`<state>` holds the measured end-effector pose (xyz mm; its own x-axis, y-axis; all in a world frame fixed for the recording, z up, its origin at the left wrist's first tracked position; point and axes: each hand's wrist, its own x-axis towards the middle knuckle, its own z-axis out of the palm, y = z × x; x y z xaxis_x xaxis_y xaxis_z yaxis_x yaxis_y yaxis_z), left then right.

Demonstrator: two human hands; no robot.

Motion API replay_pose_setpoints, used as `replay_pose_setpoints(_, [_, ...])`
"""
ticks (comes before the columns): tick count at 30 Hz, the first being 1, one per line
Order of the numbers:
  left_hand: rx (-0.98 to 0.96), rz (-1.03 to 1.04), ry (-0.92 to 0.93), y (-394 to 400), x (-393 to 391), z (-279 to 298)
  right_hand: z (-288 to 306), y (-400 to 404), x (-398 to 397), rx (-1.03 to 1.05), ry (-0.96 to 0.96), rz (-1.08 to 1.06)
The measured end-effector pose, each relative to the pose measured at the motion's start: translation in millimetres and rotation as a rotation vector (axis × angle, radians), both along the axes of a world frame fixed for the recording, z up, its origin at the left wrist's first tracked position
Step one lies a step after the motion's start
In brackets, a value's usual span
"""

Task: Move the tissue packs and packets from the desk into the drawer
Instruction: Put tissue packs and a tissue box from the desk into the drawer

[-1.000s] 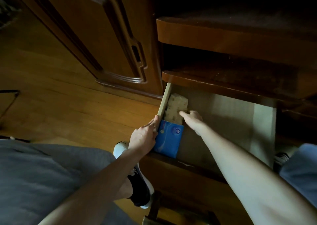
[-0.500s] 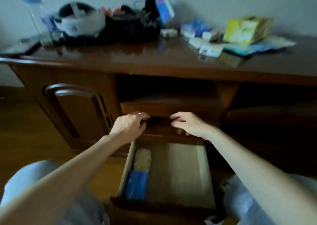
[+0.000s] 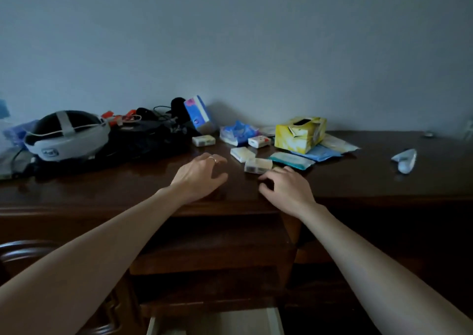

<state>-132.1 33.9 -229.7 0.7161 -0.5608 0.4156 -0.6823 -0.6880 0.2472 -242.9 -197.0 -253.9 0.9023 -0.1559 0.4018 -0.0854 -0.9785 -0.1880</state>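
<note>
So compared to half a second ago the view has swung up: the hands have left the shelf edge above the drawer (image 3: pixel 215 322) and are now up over the desk (image 3: pixel 358 178), and only the drawer's pale back end peeks in at the bottom. Left hand (image 3: pixel 198 176) hovers palm down, fingers loosely spread, holding nothing. Right hand (image 3: pixel 286 186) is curled a bit, also empty, fingertips just short of the nearest small tissue pack (image 3: pixel 258 166). More packs and packets sit beyond, beside the yellow tissue box (image 3: pixel 300 134).
</note>
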Motion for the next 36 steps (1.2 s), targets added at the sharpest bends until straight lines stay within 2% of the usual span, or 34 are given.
replay_pose_setpoints(3, [-0.003,-0.099,-0.004,-50.8,22.4,5.0,14.9,-26.9,17.5,0.018,-0.093,-0.054])
replay_pose_setpoints(6, [0.093,-0.219,0.015,-102.6,38.8,0.7,25.9,-59.3,43.0,0.124,-0.328,-0.204])
replay_pose_setpoints(8, [0.136,-0.237,0.022,-125.8,48.9,-11.9,35.1,-77.7,71.2,0.094,-0.373,-0.275])
replay_pose_setpoints(11, [0.05,-0.142,-0.109,-140.4,62.5,-24.3,51.5,-104.6,123.0,-0.058,-0.105,-0.438])
replay_pose_setpoints(13, [0.005,-0.11,-0.124,-144.1,67.4,-26.9,56.2,-112.5,152.7,-0.099,0.072,-0.551])
replay_pose_setpoints(15, [-0.01,-0.097,-0.092,-145.6,71.4,-26.9,52.8,-111.8,177.1,-0.135,0.118,-0.635])
replay_pose_setpoints(17, [0.014,-0.074,-0.082,-147.7,73.2,-27.5,48.8,-106.6,186.6,-0.19,0.084,-0.678])
replay_pose_setpoints(21, [0.031,-0.003,-0.182,-146.8,70.0,-25.2,45.0,-98.0,161.9,-0.326,-0.094,-0.654])
replay_pose_setpoints(25, [-0.076,-0.02,-0.254,-133.7,51.3,-16.5,53.0,-73.2,110.7,-0.338,-0.345,-0.516])
replay_pose_setpoints(28, [-0.303,0.04,-0.148,-113.8,24.1,-8.9,58.0,-45.2,62.9,-0.332,-0.461,-0.386])
replay_pose_setpoints(32, [-0.759,0.221,0.158,-72.4,-27.0,-6.2,35.5,8.9,-6.8,-0.2,-0.587,-0.2])
replay_pose_setpoints(36, [-0.85,0.131,0.18,-8.3,-94.2,-31.2,-20.9,69.5,-80.6,-0.072,-0.676,0.008])
